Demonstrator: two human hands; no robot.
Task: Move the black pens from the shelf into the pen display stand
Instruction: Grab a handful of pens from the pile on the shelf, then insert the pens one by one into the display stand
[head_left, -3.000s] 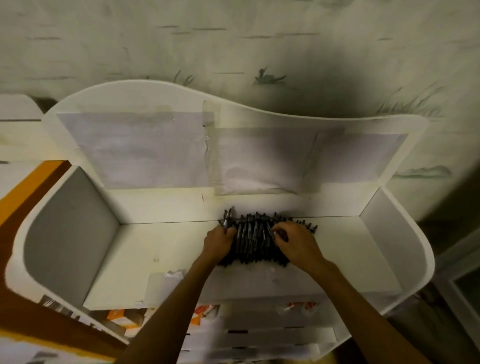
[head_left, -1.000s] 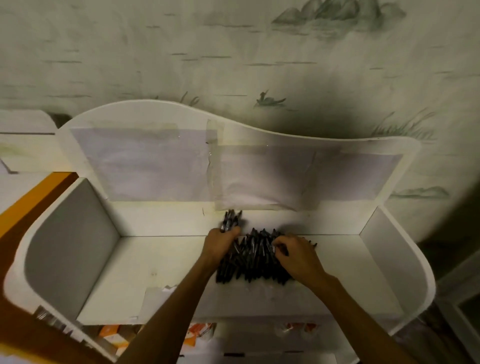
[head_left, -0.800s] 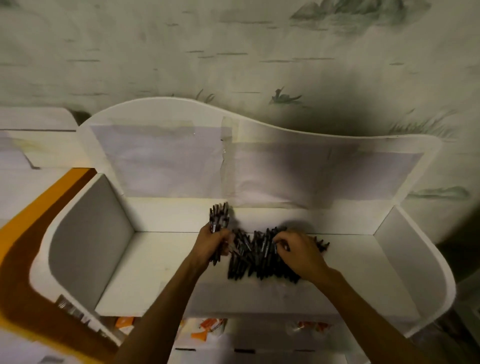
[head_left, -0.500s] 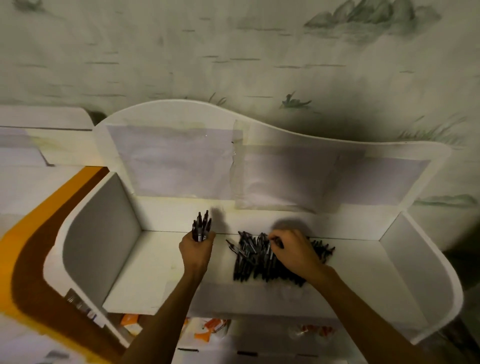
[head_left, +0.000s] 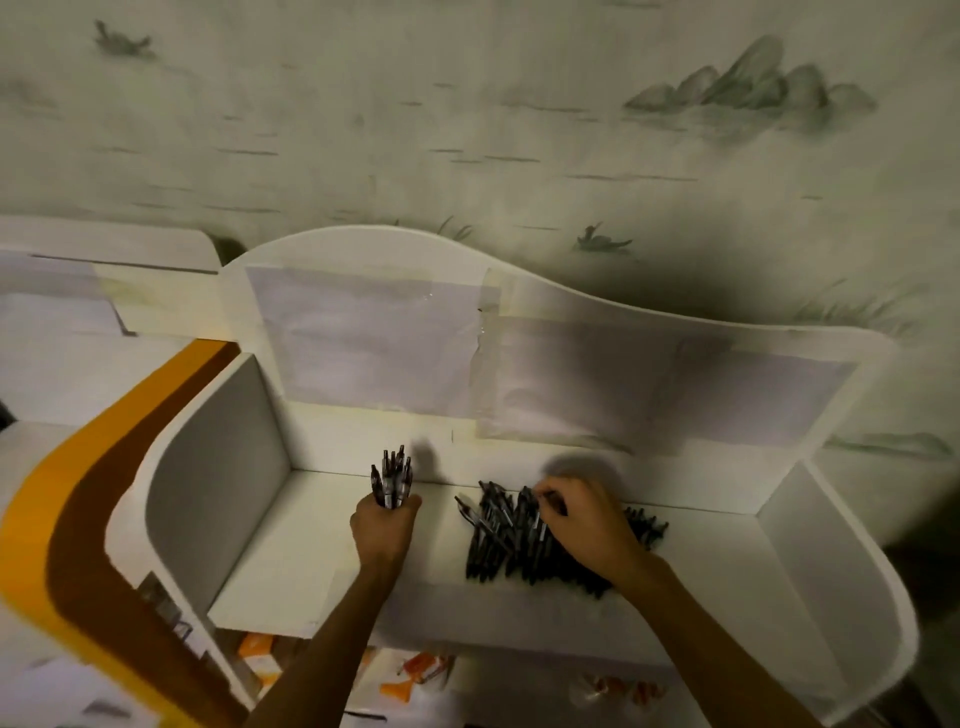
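A pile of black pens (head_left: 501, 540) lies on the white shelf (head_left: 291, 561), right of its middle. My left hand (head_left: 383, 530) grips an upright bundle of black pens (head_left: 392, 479), held above the shelf to the left of the pile. My right hand (head_left: 584, 519) rests on top of the pile, its fingers curled and pinching a pen near the pile's far edge. The pens under that hand are hidden. No pen display stand shows in the head view.
The shelf has a curved white back panel (head_left: 519, 364) with taped paper sheets and rounded side walls (head_left: 218, 457). Below the shelf front, lower tiers hold orange packets (head_left: 415, 670). An orange and brown band (head_left: 78, 509) runs at the left. A painted wall rises behind.
My left hand has lifted a bundle of pens out of the pile and carried it to the left. My right hand has stayed on the pile.
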